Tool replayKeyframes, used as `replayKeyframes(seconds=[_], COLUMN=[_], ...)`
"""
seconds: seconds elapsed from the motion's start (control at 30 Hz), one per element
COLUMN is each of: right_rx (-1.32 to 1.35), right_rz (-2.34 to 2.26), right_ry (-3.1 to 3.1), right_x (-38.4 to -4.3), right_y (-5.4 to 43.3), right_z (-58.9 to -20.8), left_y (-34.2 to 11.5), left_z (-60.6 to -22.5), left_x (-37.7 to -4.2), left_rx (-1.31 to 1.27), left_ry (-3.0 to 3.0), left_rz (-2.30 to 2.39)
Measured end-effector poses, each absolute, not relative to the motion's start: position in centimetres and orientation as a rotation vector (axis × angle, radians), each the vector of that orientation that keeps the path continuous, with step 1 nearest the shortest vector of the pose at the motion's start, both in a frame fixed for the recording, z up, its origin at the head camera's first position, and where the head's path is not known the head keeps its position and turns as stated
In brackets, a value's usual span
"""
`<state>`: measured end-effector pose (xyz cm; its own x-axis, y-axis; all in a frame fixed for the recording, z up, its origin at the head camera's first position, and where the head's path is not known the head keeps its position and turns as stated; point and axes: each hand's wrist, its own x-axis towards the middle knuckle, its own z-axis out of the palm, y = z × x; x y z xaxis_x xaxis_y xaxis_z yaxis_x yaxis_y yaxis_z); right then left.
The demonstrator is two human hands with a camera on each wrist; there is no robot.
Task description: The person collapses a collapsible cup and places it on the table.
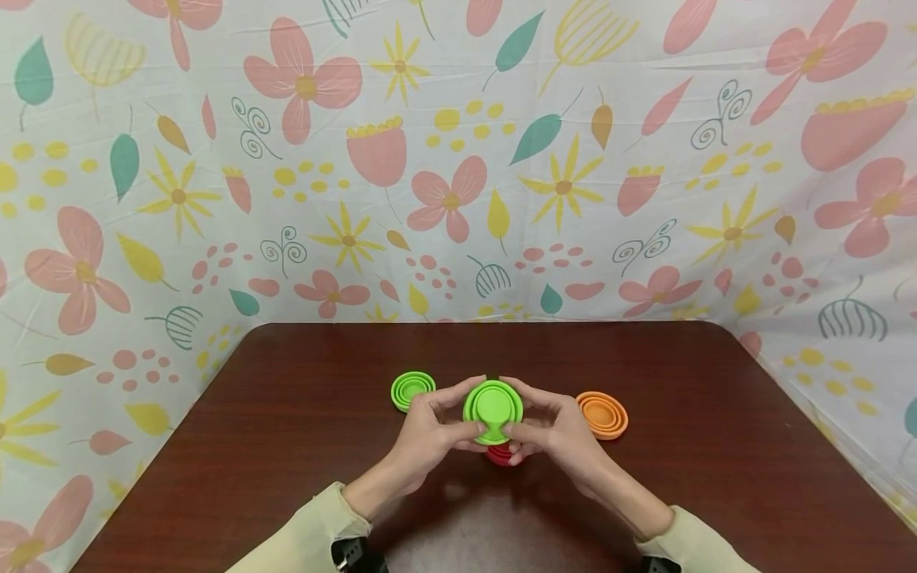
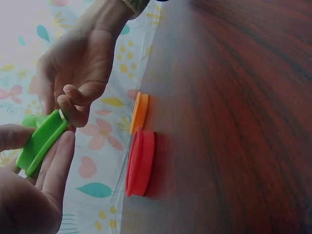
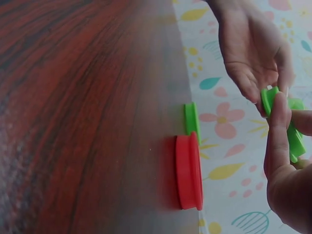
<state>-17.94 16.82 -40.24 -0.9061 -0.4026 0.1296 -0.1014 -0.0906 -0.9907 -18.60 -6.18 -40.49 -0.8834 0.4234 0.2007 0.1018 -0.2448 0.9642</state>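
A green collapsible silicone cup (image 1: pixel 494 404) is held up in front of me, its round base facing my head. My left hand (image 1: pixel 428 434) grips its left rim, thumb in front and fingers behind. The right hand (image 1: pixel 562 430) grips the opposite rim in the same way. Seen edge-on in the left wrist view, the green cup (image 2: pixel 43 141) has its small end pushed out past the rim. Both hands are above the table. Below and behind them lies a flat red collapsible cup (image 1: pixel 503 454), mostly hidden in the head view.
A second green collapsible cup (image 1: pixel 413 390), folded flat, lies on the dark wooden table (image 1: pixel 315 477) beyond my left hand. An orange one (image 1: pixel 602 415), also flat, lies beyond the right hand. A flower-patterned cloth (image 1: pixel 458 159) hangs behind the table and along its sides.
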Motion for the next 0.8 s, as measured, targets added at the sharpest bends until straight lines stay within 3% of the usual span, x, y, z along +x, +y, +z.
replayKeyframes(seconds=[0.8], right_rx=[-0.550], right_rz=[-2.090], right_ry=[2.008], right_x=[-18.15], right_y=[16.54], right_z=[-40.74], left_y=[-5.60], left_z=[-40.99], left_x=[-18.77], left_rx=[0.556], left_ry=[1.836], left_rz=[2.279])
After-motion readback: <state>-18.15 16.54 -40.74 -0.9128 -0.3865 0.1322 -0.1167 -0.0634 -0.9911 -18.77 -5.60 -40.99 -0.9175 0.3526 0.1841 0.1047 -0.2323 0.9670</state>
